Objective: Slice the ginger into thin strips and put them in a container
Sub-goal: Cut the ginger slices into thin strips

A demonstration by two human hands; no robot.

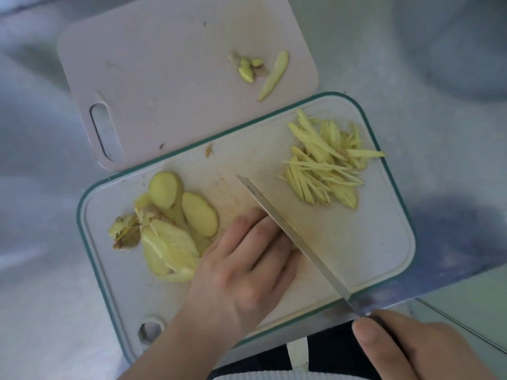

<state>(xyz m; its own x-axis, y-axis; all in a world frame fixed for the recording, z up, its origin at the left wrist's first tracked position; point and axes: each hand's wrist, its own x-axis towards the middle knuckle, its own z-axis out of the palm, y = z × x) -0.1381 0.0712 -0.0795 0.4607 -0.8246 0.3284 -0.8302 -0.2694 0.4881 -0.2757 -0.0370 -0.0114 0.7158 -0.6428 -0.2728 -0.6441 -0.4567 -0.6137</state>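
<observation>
Head-camera view looked straight down on a white rectangular plastic cutting board with a teal rim [395, 242], lying askew on a grey metal counter [41, 297]. The left hand [247, 264] lay on the middle of the board with its fingers bent downward, pressing on something beneath them next to the blade; what it held was hidden under the fingers. The right hand [417, 349], at the lower right edge, was curled round the dark handle of a long, narrow steel knife [290, 234]. The blade ran diagonally up and left across the board, its flat touching the left hand's knuckles and its tip resting near the board's centre.

A heap of thin pale yellow ginger strips [323, 165] sat in the board's upper right corner, one strip poking over the rim. Flat oval ginger slices [189, 212] were fanned out on the left part of the board, with knobbly peel-covered trimmings [123, 231] just beside them near the left rim.

A pale pink plastic board with a slot handle [164, 78] lay behind, its near corner tucked under the white one. It carried a few small ginger offcuts [248, 67] and one long curved sliver [274, 75].
</observation>
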